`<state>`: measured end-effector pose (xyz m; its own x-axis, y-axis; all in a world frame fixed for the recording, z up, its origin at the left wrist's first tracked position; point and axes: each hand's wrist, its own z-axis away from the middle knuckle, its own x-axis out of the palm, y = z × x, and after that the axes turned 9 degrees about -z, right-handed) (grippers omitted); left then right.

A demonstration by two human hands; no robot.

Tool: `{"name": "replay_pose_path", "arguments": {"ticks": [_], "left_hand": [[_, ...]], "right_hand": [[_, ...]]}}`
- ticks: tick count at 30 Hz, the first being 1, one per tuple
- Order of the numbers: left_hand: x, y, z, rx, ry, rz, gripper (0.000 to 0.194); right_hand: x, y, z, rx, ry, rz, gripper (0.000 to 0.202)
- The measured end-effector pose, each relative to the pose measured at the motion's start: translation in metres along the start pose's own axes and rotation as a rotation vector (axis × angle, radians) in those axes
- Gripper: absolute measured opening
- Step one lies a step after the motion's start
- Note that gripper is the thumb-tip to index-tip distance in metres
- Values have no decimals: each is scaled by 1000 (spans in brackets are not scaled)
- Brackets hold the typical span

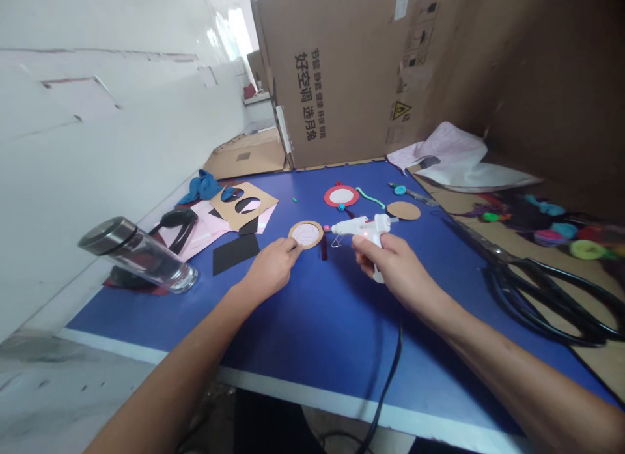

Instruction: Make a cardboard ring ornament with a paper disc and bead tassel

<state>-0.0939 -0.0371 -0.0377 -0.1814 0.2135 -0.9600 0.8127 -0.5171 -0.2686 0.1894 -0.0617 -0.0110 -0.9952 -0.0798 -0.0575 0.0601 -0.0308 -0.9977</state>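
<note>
Left hand (273,265) pinches a round disc (306,235), right hand (393,262) grips a glue gun (360,227)

Near the centre of the frame, the disc shows a tan rim around a pale face. Fingertips of the left hand are closed on its lower-left edge; whether the disc lies flat on the blue worktop (312,324) or is slightly raised, I cannot tell. Just right of it is a pink bead (327,228), with a dark red tassel (324,247) hanging toward the lower edge of the frame.

The right hand wraps around the glue gun's handle, its nozzle pointing left, close to the bead. A black cord (394,363) runs down to the bottom of the frame.

The disc looks like card: light, fairly stiff, easily bent or creased if squeezed hard. Its rim is the sensible place to hold, leaving the pale face unmarked. The tassel seems soft and limp, apt to swing or snag, so the bead would give a firmer hold. The gun is probably heavier, hard and smooth; the handle is the safe grip, since the nozzle may be hot, and the cord could tug.

Above centre, a red-rimmed disc (328,197) lies near a plain cardboard disc (403,210); large scissors (551,297) rest at the right.
</note>
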Motion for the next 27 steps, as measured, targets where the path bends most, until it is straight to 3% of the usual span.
{"name": "replay_pose_path", "arguments": {"ticks": [6, 14, 27], "left_hand": [[-10, 10, -1, -10, -61, -132, 58], [-18, 17, -5, -32, -117, -192, 62], [-17, 18, -7, -62, -35, -107, 61]], "right_hand": [[0, -1, -1, 13, 5, -12, 47], [-1, 2, -1, 1, 6, -21, 47], [-2, 8, -4, -8, -6, -55, 48]]}}
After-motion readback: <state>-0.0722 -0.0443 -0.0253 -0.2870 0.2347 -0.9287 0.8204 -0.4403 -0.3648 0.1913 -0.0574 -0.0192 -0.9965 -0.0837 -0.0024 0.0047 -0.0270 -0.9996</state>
